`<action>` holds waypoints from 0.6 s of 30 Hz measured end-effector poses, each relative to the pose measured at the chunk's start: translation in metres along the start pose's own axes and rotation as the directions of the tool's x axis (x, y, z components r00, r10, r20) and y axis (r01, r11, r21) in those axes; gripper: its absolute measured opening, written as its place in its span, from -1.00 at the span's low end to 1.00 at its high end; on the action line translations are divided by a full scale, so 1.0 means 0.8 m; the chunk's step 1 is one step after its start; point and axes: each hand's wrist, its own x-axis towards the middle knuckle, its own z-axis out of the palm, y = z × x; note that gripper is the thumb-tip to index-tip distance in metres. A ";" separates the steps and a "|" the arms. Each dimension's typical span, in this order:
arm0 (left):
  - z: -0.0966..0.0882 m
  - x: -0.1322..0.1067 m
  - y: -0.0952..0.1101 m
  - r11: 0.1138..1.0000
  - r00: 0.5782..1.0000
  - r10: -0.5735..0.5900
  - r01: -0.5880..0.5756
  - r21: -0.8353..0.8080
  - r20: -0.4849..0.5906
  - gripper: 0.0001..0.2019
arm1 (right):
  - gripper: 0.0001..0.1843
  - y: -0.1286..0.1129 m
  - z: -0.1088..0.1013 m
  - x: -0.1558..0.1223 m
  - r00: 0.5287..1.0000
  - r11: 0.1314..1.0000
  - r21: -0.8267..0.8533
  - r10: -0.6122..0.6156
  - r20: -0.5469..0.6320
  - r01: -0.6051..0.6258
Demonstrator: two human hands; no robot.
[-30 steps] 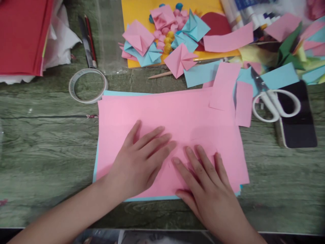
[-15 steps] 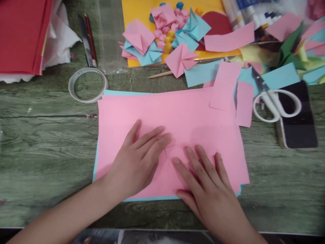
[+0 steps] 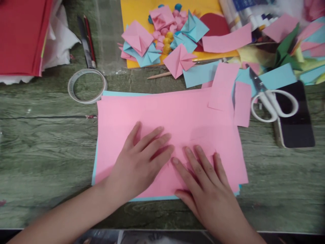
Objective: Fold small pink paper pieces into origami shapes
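Note:
A stack of large pink sheets point(image 3: 167, 112) over a blue one lies on the green wood-grain table point(image 3: 45, 149). My left hand point(image 3: 138, 162) rests flat on the pink paper, fingers stretched out toward the right. My right hand point(image 3: 205, 183) lies flat beside it, fingers pointing up-left, pressing a small folded pink piece point(image 3: 179, 156) that sits between the two hands' fingertips. Both hands are open and flat, holding nothing.
A tape roll point(image 3: 87, 85) lies at the upper left of the sheets. White-handled scissors point(image 3: 271, 101) rest on a dark phone point(image 3: 294, 118) at the right. Folded pink and blue paper shapes point(image 3: 162, 44) sit on a yellow sheet point(image 3: 137, 10). Red paper point(image 3: 22, 34) and pens point(image 3: 87, 40) lie at the far left.
My left fingers slid slightly left and then back to the right over the small fold. The right hand has hardly moved.

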 end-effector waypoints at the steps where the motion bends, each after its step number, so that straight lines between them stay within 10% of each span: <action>1: 0.001 0.000 0.001 1.000 1.000 -0.002 0.002 0.013 -0.003 -0.77 | -0.32 0.000 0.000 0.000 1.000 1.000 0.002 0.001 -0.003 -0.001; 18: -0.001 0.002 0.005 0.999 0.999 -0.035 0.036 -0.012 0.016 -0.77 | -0.41 -0.007 -0.017 -0.020 0.980 0.944 0.320 0.134 -0.146 -0.082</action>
